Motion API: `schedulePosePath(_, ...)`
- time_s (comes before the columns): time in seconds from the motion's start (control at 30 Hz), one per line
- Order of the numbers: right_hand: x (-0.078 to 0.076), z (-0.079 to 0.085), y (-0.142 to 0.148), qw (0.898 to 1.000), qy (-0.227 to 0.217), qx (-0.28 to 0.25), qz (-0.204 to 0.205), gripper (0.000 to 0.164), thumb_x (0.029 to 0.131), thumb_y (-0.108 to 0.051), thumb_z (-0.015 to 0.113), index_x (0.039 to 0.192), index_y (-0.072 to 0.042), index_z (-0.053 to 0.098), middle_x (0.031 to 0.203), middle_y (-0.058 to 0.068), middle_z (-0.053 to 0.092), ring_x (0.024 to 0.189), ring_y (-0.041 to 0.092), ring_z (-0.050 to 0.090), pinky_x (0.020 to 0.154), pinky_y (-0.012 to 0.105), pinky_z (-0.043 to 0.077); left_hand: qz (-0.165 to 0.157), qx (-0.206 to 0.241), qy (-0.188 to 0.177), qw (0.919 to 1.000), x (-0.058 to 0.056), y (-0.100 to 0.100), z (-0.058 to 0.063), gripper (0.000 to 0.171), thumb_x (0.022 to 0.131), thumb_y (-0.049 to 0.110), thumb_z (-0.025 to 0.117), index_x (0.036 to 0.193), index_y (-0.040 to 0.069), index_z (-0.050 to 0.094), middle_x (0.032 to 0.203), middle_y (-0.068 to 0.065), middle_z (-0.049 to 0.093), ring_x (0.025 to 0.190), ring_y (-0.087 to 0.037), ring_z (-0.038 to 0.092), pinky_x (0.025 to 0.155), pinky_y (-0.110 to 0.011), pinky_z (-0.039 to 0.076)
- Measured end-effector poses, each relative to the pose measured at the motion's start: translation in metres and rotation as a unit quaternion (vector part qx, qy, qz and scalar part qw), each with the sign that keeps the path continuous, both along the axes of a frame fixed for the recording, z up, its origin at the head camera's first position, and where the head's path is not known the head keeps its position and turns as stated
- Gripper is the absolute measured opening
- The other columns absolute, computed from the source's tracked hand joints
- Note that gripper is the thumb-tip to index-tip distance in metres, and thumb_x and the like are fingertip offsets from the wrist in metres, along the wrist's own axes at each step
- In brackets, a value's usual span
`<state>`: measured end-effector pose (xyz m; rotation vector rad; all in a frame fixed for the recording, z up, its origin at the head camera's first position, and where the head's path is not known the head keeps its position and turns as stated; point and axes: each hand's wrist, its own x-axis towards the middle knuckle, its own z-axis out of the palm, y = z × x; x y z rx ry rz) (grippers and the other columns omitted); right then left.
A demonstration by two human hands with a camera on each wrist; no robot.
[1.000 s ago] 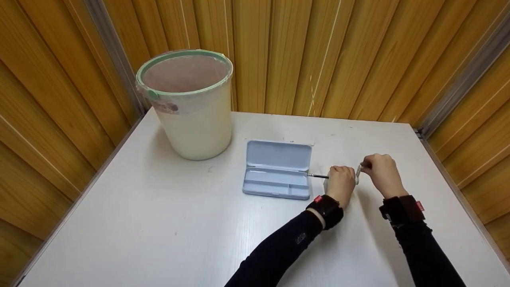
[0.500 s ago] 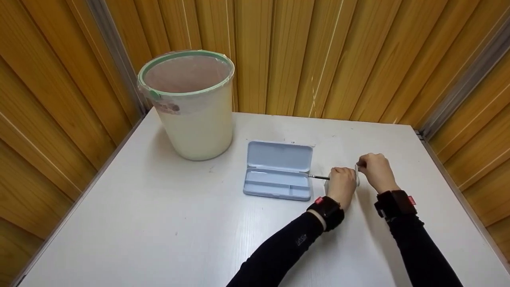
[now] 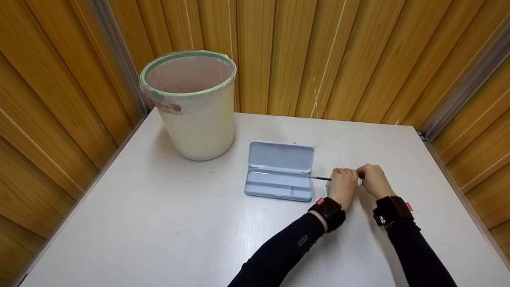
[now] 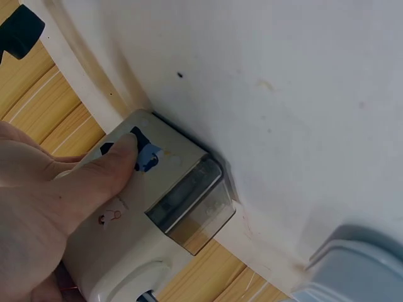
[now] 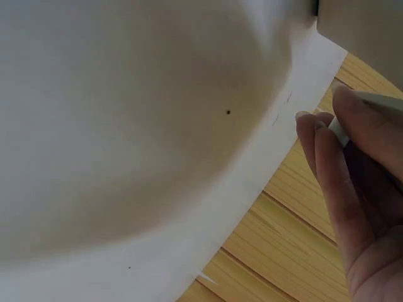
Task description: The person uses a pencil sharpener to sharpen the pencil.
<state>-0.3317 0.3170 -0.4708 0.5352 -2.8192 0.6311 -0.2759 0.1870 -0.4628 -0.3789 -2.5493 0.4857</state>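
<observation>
My left hand (image 3: 344, 185) grips a cream-coloured crank pencil sharpener (image 4: 182, 141) on the table, its thumb over a blue sticker. The sharpener has a see-through shavings drawer (image 4: 201, 217) and is mostly hidden by the hand in the head view. A dark pencil (image 3: 320, 178) with a silvery end sticks out of it to the left, towards the pale blue pencil case (image 3: 281, 191). On the other side, my right hand (image 3: 375, 181) pinches the white crank handle (image 5: 339, 133) between thumb and fingers. The pencil's far end is hidden inside the sharpener.
The pencil case lies with its lid (image 3: 281, 156) up, just left of the pencil. A cream bin (image 3: 199, 123) with a green rim and a clear liner stands at the back left of the white table (image 3: 159, 223). Wood-patterned panels (image 3: 291, 59) surround the table.
My right hand has moved down and slightly left as the crank turned, coming close beside the left hand. The left hand still holds the sharpener in place.
</observation>
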Motion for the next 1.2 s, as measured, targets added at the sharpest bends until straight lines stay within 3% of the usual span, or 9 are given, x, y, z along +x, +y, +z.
schedulePosePath(0.37, 0.014, -0.007, 0.001, 0.999, -0.036, -0.019, 0.001, 0.013, 0.062, 0.008, 0.079, 0.064, 0.001, 0.068, 0.062, 0.012, 0.066, 0.058, 0.015, 0.048, 0.057, 0.029, 0.039, -0.001, 0.002, 0.003, 1.0, -0.002, -0.001, 0.002, 0.026, 0.099, 0.029, 0.041, 0.107, 0.025, 0.065, 0.098, 0.011, 0.068, 0.089, -0.007, 0.062, 0.074, -0.022, 0.041)
schedulePosePath(0.5, 0.024, -0.008, 0.002, 0.998, -0.048, -0.031, 0.001, 0.011, 0.066, 0.005, 0.081, 0.066, 0.002, 0.07, 0.067, 0.014, 0.07, 0.059, 0.015, 0.055, 0.059, 0.027, 0.043, 0.0, 0.005, -0.001, 1.0, -0.002, -0.001, 0.002, 0.027, 0.099, 0.027, 0.039, 0.108, 0.023, 0.065, 0.1, 0.01, 0.068, 0.092, -0.008, 0.062, 0.076, -0.023, 0.042)
schedulePosePath(0.73, 0.045, -0.002, 0.001, 0.996, -0.085, -0.028, 0.013, 0.005, 0.074, 0.004, 0.078, 0.076, 0.005, 0.073, 0.074, 0.018, 0.073, 0.067, 0.029, 0.069, 0.063, 0.027, 0.051, 0.005, 0.011, -0.026, 0.9996, -0.001, 0.002, 0.001, 0.029, 0.1, 0.027, 0.038, 0.114, 0.021, 0.064, 0.106, 0.008, 0.068, 0.098, -0.009, 0.062, 0.081, -0.023, 0.042)
schedulePosePath(0.87, 0.054, 0.004, 0.0, 0.995, -0.098, -0.015, 0.013, 0.006, 0.073, 0.005, 0.078, 0.075, 0.003, 0.073, 0.073, 0.015, 0.073, 0.066, 0.025, 0.067, 0.064, 0.028, 0.051, 0.002, 0.007, -0.043, 0.999, -0.001, 0.003, 0.001, 0.031, 0.101, 0.03, 0.039, 0.117, 0.02, 0.062, 0.109, 0.007, 0.068, 0.101, -0.01, 0.063, 0.083, -0.024, 0.043)
schedulePosePath(1.2, 0.069, 0.022, -0.002, 0.997, -0.081, -0.002, 0.017, 0.01, 0.072, 0.004, 0.078, 0.068, -0.002, 0.071, 0.066, 0.009, 0.07, 0.06, 0.012, 0.06, 0.059, 0.025, 0.047, 0.004, 0.022, -0.022, 0.9995, -0.001, 0.003, 0.0, 0.03, 0.1, 0.027, 0.038, 0.111, 0.022, 0.065, 0.103, 0.009, 0.069, 0.097, -0.009, 0.064, 0.08, -0.023, 0.043)
